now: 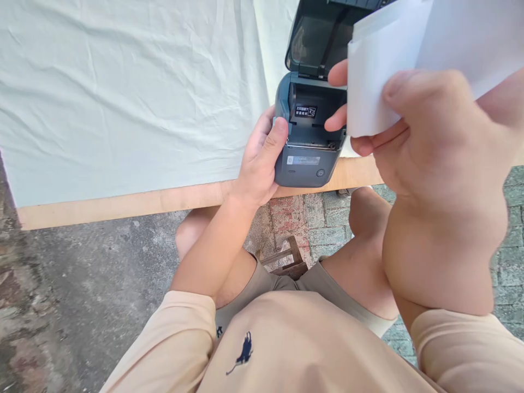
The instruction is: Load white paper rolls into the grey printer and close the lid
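A dark blue-grey label printer (309, 174) is held at the table's front edge, its lid (323, 41) flipped up and the roll bay (315, 128) uncovered. My left hand (262, 155) grips the printer's left side, thumb on the front corner. In my right hand (426, 120) is a roll of white label paper (372, 82), pinched between thumb and fingers just right of the bay and in front of it. A wide loose strip of white paper (475, 38) spreads to the upper right. The roll hides the right part of the bay and lid.
A pale cloth (135, 103) with creases covers the wooden table (123, 207), whose bare front edge shows. Below, a small wooden stool (289, 256) stands between my legs. The floor is grey concrete at left and worn bricks (323, 218) at right.
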`<state>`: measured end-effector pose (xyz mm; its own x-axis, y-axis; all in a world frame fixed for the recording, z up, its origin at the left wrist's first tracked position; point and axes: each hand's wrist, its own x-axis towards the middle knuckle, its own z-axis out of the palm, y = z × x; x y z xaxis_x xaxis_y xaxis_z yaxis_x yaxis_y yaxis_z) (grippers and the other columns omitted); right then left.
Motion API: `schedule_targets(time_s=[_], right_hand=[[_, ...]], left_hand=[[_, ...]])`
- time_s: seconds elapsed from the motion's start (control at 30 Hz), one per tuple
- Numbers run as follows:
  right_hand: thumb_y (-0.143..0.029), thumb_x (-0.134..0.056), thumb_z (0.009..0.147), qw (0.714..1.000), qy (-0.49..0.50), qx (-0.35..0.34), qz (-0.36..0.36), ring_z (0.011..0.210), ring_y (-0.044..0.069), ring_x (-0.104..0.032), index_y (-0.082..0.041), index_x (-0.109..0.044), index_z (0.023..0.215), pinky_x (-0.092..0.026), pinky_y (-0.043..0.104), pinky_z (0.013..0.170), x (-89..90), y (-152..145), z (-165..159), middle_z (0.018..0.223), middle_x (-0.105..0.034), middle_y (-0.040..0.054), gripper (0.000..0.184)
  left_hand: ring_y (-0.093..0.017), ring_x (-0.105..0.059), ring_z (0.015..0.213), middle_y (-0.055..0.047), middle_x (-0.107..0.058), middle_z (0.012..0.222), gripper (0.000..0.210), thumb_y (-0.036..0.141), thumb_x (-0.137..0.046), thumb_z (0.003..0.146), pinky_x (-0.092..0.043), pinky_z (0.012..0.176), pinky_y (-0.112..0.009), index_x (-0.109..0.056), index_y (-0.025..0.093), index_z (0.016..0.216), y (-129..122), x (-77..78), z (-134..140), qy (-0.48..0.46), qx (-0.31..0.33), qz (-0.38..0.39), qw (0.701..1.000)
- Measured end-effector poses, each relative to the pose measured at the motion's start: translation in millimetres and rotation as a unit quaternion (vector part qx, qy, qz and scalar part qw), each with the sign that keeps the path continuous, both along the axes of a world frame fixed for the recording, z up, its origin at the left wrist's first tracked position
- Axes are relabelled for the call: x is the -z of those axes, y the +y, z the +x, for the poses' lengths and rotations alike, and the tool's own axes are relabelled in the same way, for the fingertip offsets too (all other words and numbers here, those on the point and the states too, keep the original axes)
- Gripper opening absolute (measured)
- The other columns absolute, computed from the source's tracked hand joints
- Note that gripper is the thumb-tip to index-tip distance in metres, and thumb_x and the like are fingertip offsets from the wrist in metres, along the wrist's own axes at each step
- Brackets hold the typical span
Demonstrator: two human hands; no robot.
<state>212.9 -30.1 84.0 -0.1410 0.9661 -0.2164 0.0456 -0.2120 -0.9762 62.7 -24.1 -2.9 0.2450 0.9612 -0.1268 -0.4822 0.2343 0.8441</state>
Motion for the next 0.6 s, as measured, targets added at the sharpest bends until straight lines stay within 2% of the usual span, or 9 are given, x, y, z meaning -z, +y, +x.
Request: schedule_targets(time_s=[0.07, 0.1, 0.13, 0.2, 0.3, 0.43, 0.53, 0.6], right_hand=[[-0.018, -0.045, 0.081, 0.995, 0.042, 0.086, 0.020, 0.094, 0.015, -0.068, -0.034, -0.045, 0.112, -0.053, 0.016, 0.048, 2.7, 4, -2, 0.102, -0.062, -0.0051, 0.035], [-0.016, -0.046, 0.076, 0.991, 0.069, 0.115, 0.017, 0.079, 0.015, -0.070, -0.024, -0.054, 0.100, -0.049, 0.017, 0.042, 2.9, 6, -3, 0.094, -0.065, -0.0014, 0.026], [-0.014, -0.047, 0.073, 0.988, 0.094, 0.119, -0.008, 0.066, 0.013, -0.067, -0.019, -0.059, 0.088, -0.048, 0.018, 0.038, 2.2, 8, -4, 0.088, -0.067, 0.0006, 0.020], [-0.013, -0.047, 0.068, 0.986, 0.130, 0.079, -0.072, 0.052, 0.009, -0.062, -0.016, -0.062, 0.078, -0.049, 0.017, 0.038, -1.4, 10, -5, 0.081, -0.068, -0.0014, 0.019], [-0.012, -0.049, 0.070, 0.984, 0.153, 0.054, -0.075, 0.051, 0.006, -0.061, -0.020, -0.062, 0.081, -0.051, 0.014, 0.041, -5.7, 10, -5, 0.076, -0.068, -0.0076, 0.019], [-0.012, -0.063, 0.074, 0.989, 0.139, 0.047, 0.012, 0.061, 0.007, -0.066, -0.021, -0.065, 0.085, -0.056, 0.013, 0.049, 0.5, 4, -3, 0.084, -0.070, -0.0047, 0.014], [-0.014, -0.066, 0.074, 0.988, 0.138, 0.071, 0.024, 0.066, 0.009, -0.068, -0.021, -0.066, 0.088, -0.061, 0.016, 0.056, 7.8, 1, -3, 0.095, -0.070, -0.0041, 0.016], [-0.010, -0.066, 0.072, 0.983, 0.158, 0.096, 0.018, 0.067, 0.007, -0.068, -0.023, -0.064, 0.087, -0.062, 0.015, 0.061, 10.5, 2, -3, 0.089, -0.069, -0.0091, 0.020]], left_hand=[[-0.021, -0.053, 0.130, -0.002, -0.068, 0.099, 0.029, 0.047, -0.049, 0.088, -0.048, 0.107, -0.036, -0.060, 0.024, 0.103, 1, -0.5, 0, 0.007, -0.003, -0.011, 1.000], [-0.022, -0.052, 0.130, -0.002, -0.068, 0.099, 0.031, 0.048, -0.048, 0.088, -0.049, 0.106, -0.036, -0.060, 0.024, 0.104, 1, -0.8, -1, 0.011, -0.004, -0.019, 1.000], [-0.022, -0.052, 0.131, -0.003, -0.068, 0.101, 0.033, 0.049, -0.047, 0.088, -0.049, 0.106, -0.037, -0.060, 0.024, 0.105, 1, -1.0, -1, 0.014, -0.003, -0.027, 1.000], [-0.024, -0.051, 0.132, -0.004, -0.069, 0.103, 0.038, 0.053, -0.045, 0.088, -0.050, 0.105, -0.039, -0.060, 0.024, 0.107, 2, -1.4, -2, 0.015, 0.006, -0.044, 0.999], [-0.027, -0.052, 0.131, -0.006, -0.069, 0.105, 0.044, 0.058, -0.044, 0.087, -0.051, 0.103, -0.044, -0.059, 0.023, 0.109, 3, -1.5, -2, 0.008, 0.021, -0.066, 0.998], [-0.027, -0.051, 0.132, -0.006, -0.068, 0.107, 0.042, 0.055, -0.044, 0.088, -0.050, 0.104, -0.044, -0.059, 0.022, 0.109, 3, -1.9, -2, 0.001, 0.016, -0.067, 0.998], [-0.024, -0.049, 0.135, -0.003, -0.067, 0.109, 0.038, 0.051, -0.044, 0.090, -0.049, 0.106, -0.041, -0.060, 0.023, 0.108, 3, -2.1, -2, -0.007, 0.012, -0.052, 0.999], [-0.023, -0.047, 0.136, -0.002, -0.068, 0.108, 0.036, 0.051, -0.044, 0.090, -0.049, 0.107, -0.039, -0.060, 0.023, 0.106, 3, -1.6, -2, -0.006, 0.011, -0.049, 0.999]])
